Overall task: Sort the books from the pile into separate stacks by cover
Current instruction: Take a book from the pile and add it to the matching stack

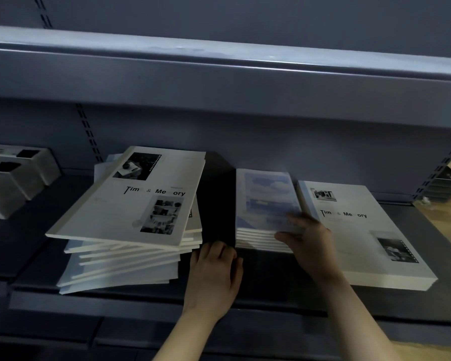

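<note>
An untidy pile of books (120,264) lies at the left of the grey shelf (146,300); its top book (130,204) is white with "Time & Memory" and black-and-white photos. In the middle stands a neat stack with a blue sky cover (266,204). At the right is a stack of white "Time & Memory" books (362,241). My left hand (214,272) rests on the shelf between the pile and the blue stack, fingers loosely curled, holding nothing. My right hand (307,241) rests on the blue stack's near right corner, its thumb on the stack's front edge.
Grey boxes with dark openings (13,175) stand at the far left of the shelf. Another shelf (219,63) overhangs close above. Slotted uprights run up the back panel. A wooden floor (443,217) shows past the shelf's right end.
</note>
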{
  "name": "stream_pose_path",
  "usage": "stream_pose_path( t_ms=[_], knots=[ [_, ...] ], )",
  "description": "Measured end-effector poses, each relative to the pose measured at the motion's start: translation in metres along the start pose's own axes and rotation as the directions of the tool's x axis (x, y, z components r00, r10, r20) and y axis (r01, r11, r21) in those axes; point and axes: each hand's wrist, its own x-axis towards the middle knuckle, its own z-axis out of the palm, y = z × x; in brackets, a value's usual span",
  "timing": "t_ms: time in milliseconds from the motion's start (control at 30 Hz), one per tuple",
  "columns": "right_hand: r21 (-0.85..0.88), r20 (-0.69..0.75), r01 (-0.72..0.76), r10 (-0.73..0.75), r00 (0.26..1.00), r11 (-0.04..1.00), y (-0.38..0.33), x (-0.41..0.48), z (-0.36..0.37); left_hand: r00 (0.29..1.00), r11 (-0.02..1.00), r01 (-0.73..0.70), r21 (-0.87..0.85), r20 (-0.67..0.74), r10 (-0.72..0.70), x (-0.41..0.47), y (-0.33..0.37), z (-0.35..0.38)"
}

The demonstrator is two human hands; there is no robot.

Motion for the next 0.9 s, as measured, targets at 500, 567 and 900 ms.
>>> stream_pose_path(
  t_ms=[500,567,900],
  knots=[
    [-0.022,-0.190,-0.001,-0.003,0.982,1.000,0.000,-0.051,0.012,0.962,0.853,-0.269,-0.448,-0.093,0.255,-0.009,0.027,-0.062],
    [0.001,-0.208,-0.005,0.005,0.978,1.000,0.002,-0.061,0.014,0.933,0.840,-0.355,-0.410,-0.207,0.293,-0.005,0.034,-0.080],
    [-0.150,-0.081,0.085,-0.098,0.992,0.985,0.009,-0.084,0.035,0.918,0.916,0.388,0.099,-0.132,-0.374,0.026,-0.047,-0.173]
  ],
)
